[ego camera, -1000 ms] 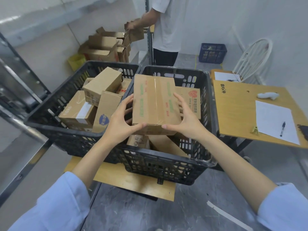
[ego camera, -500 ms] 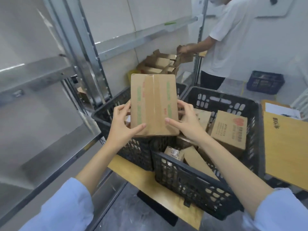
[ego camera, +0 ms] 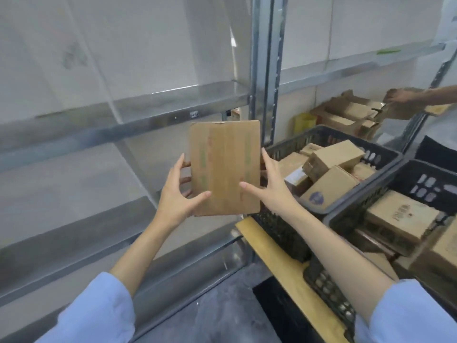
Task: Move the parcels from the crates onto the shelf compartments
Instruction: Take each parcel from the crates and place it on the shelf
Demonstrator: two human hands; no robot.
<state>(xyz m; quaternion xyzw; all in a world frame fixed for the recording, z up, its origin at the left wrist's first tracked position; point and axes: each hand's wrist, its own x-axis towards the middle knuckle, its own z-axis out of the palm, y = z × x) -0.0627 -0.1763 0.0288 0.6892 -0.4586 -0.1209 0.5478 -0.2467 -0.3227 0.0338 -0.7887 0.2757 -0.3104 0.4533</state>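
- We hold a flat cardboard parcel [ego camera: 225, 167] upright in the air, in front of the metal shelf [ego camera: 148, 112].
- Our left hand [ego camera: 176, 194] and right hand [ego camera: 272, 186] each keep a grip on one side edge, thumbs across the front.
- More boxes [ego camera: 336, 154] fill the black crates [ego camera: 329, 131] to the right.

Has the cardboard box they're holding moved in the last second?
Yes. The box went left, from over the black crates to the metal shelf.
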